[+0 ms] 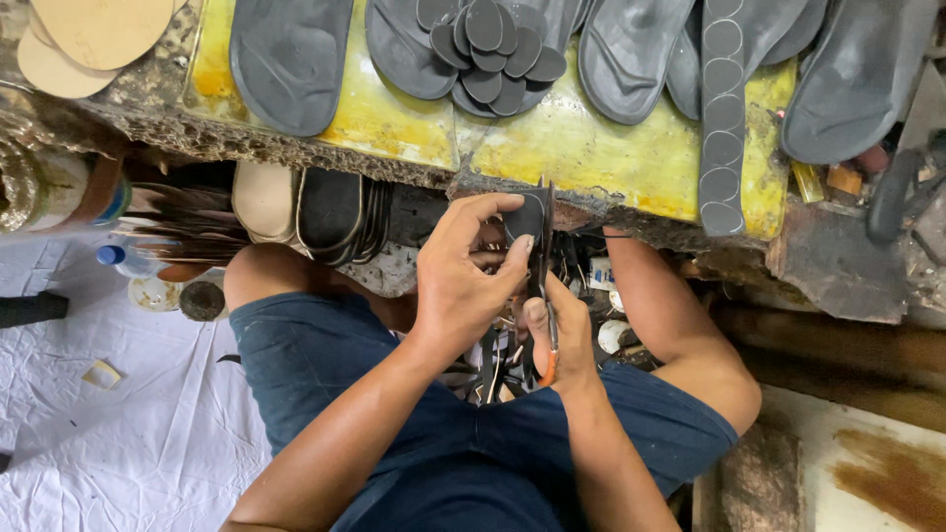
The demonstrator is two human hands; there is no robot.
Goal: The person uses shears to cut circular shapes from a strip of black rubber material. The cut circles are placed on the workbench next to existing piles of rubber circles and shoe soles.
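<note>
Hands trimming a dark oval piece at the bench edge

Fingers of the left hand [463, 281] pinched a small dark oval piece [524, 219], which stood just above its thumb. Right of it, touching, the right hand [552, 340] clasped orange-handled scissors [545, 286], their blades running up beside the piece. Above both hands lay a pile of dark ovals [490, 49] on the yellow bench [552, 148], with grey soles [631, 54] further right.

My scissors [548, 325]: orange handle. Heel piece [525, 219] I hold: black. Bench top [581, 148]: yellow, stained. Soles [291, 59]: dark grey. My shorts [463, 453]: navy. Floor sheet [128, 443]: white.
</note>
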